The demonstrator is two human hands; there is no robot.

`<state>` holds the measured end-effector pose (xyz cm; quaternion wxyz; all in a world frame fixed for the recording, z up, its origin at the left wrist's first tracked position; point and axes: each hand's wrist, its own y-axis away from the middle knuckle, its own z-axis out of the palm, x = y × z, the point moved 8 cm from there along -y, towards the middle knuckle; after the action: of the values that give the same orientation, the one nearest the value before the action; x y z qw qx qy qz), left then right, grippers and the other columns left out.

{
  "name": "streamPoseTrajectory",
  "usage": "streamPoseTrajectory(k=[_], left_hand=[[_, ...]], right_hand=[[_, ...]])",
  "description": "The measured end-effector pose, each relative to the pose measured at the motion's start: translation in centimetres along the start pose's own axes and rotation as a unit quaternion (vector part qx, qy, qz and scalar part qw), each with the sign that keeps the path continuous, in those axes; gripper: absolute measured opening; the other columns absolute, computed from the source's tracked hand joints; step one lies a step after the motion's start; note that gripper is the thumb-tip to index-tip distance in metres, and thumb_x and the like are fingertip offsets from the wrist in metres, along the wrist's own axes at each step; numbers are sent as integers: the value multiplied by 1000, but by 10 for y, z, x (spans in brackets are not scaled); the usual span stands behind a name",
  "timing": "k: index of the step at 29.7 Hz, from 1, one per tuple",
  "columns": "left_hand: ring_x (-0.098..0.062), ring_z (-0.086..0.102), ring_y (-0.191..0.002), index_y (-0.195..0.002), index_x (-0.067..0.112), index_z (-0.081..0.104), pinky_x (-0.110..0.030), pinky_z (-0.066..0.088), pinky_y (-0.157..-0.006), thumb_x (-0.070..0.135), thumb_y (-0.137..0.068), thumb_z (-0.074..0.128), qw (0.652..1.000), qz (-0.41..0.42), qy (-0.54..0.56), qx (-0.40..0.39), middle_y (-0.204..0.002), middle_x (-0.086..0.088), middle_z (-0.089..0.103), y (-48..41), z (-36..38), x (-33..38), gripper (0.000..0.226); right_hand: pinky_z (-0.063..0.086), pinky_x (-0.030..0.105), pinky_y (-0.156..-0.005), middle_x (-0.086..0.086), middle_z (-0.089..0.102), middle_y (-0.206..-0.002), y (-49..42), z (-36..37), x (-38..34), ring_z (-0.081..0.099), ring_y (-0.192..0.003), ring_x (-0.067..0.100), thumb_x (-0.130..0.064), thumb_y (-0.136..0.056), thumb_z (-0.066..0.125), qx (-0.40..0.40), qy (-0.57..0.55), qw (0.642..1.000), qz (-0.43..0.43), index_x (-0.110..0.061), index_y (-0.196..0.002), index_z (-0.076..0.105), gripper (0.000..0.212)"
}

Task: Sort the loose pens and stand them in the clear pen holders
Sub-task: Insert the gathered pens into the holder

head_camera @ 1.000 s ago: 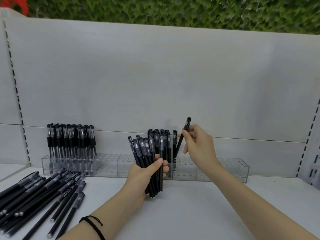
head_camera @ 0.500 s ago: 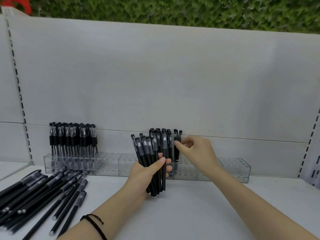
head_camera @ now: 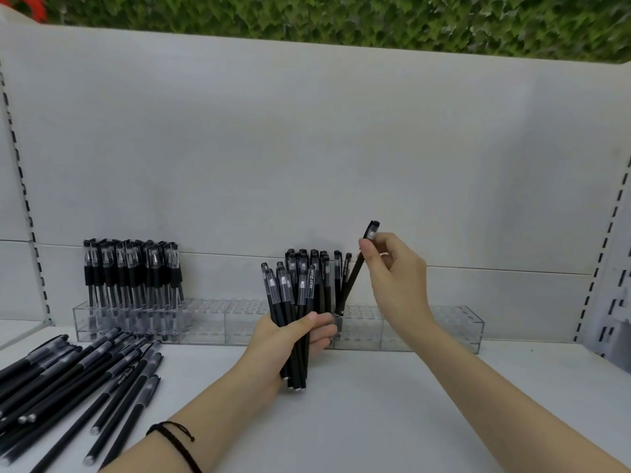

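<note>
Running along the back edge of the white shelf [head_camera: 375,421], the clear pen holders [head_camera: 426,327] carry one block of standing pens [head_camera: 133,268] at their left end and a second cluster [head_camera: 317,268] near the middle, while the loose pens [head_camera: 78,377] lie fanned at the front left corner. Your left hand [head_camera: 290,339] is wrapped round a bundle of pens [head_camera: 293,302], upright in front of that cluster. Your right hand [head_camera: 396,278], the one nearer the free holes, pinches a single pen [head_camera: 353,278] by its cap end; the pen's long axis leans up and right, its lower tip at the holder top just right of the cluster, so it likely needs tipping upright before it drops in.
</note>
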<state>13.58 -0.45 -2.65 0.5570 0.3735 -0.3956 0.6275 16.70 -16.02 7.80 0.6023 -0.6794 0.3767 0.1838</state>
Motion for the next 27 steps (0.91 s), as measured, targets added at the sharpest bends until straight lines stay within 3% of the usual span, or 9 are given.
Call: streamPoseTrajectory(k=[2,6,10,14,17,19,21,23,27], left_hand=[[-27,73,-91,-100,-3,65,-33,60,-77,4,-92,61,1000,-2,7,18,-97,-16,75,-1,-4,-2,11],[-26,73,-86,-99,-3,66,-32,61,-73,3,-86,67,1000,-5,10,27,-92,-16,74,-1,-5,-2,15],[-22,72,-74,-93,1,66,-32,61,-71,4,-83,70,999,-5,25,44,-78,-13,71,-1,-7,-1,11],[-24,73,-78,-99,-3,66,-32,61,-74,9,-85,70,999,-7,21,37,-80,-14,73,0,-7,-1,19],[-25,73,-81,-104,-5,66,-31,60,-72,10,-84,70,999,-10,34,35,-84,-16,73,1,-6,-1,25],[-26,73,-83,-106,-4,66,-32,60,-74,11,-83,70,999,-8,39,31,-88,-17,74,1,-5,0,27],[-27,73,-87,-108,-2,67,-32,60,-76,13,-84,70,999,-6,22,24,-92,-19,74,2,-4,2,28],[-25,73,-88,-108,1,68,-29,60,-73,12,-86,68,1000,4,8,21,-93,-18,74,3,-3,5,25],[-25,73,-90,-109,1,67,-29,60,-71,10,-86,67,1000,18,-2,15,-95,-17,75,4,-2,10,25]], right_hand=[[37,16,-59,-17,61,-73,0,-13,-4,49,-56,2,-26,-96,58,58,31,997,-38,-21,-92,63,8],[48,34,-67,-14,63,-77,2,7,13,54,-62,10,-34,-93,60,-9,160,986,-46,-20,-95,68,16],[50,32,-71,-13,66,-78,5,21,27,60,-76,10,-51,-88,60,-90,246,965,6,-23,-86,70,30],[46,30,-61,-7,61,-62,7,9,15,58,-63,12,-65,-86,49,-40,288,956,28,-19,-67,60,51],[41,31,-57,-6,54,-56,10,1,-3,49,-55,12,-58,-87,48,-5,220,975,-5,-17,-63,54,48],[43,31,-59,-8,57,-58,11,12,-10,46,-54,5,-48,-86,58,-71,135,988,-20,-19,-64,62,37],[43,27,-59,-9,63,-63,16,29,-10,49,-54,0,-37,-84,67,-146,122,981,-24,-20,-71,71,22],[44,21,-60,-8,65,-66,20,39,-3,53,-55,-2,-32,-82,72,-177,125,976,1,-19,-79,75,13],[43,13,-52,-9,62,-67,21,42,7,54,-46,-2,-23,-85,73,-188,-1,978,95,-16,-85,71,7]])
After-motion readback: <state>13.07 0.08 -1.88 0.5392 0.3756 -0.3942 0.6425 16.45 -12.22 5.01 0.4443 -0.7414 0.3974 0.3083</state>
